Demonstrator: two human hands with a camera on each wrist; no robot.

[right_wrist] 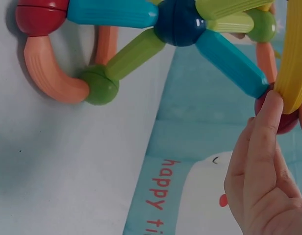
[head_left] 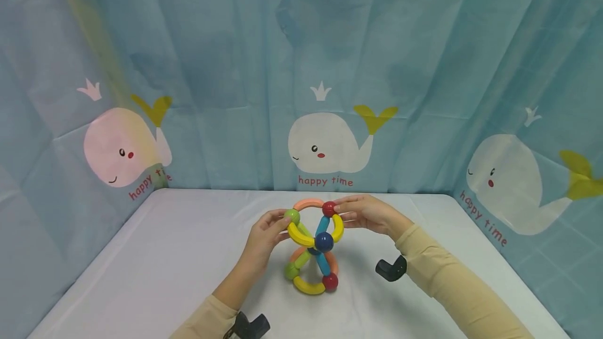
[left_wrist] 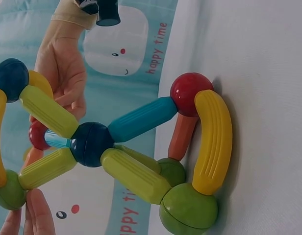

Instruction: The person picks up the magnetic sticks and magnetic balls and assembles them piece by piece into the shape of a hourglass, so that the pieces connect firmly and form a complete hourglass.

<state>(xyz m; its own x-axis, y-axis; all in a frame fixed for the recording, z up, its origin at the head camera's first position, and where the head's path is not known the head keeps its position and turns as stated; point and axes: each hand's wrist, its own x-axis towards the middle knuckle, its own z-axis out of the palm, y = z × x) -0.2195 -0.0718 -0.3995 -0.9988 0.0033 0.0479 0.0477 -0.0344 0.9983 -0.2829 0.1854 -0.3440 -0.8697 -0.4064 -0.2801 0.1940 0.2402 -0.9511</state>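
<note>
An hourglass-shaped figure of toy building rods and balls stands on the white table, its lower ring touching the cloth. Straight green rods [left_wrist: 136, 176] and blue rods [left_wrist: 142, 119] meet at a dark blue ball [left_wrist: 92, 144] at the waist. Curved yellow [head_left: 308, 286] and orange rods [right_wrist: 53, 76] form the rings. My left hand [head_left: 264, 232] pinches the light green ball [head_left: 292, 216] on the upper ring's left. Across from it, the fingers of my right hand [head_left: 369, 214] grip the upper red ball [head_left: 328, 208]. Another dark blue ball [head_left: 323, 241] faces me at the upper ring's front.
The white table [head_left: 188, 255] spreads out around the figure. A blue curtain [head_left: 226, 67] with printed whales hangs along the back and both sides. Black wrist pieces [head_left: 391, 269] stick out beside the beige sleeves [head_left: 452, 271].
</note>
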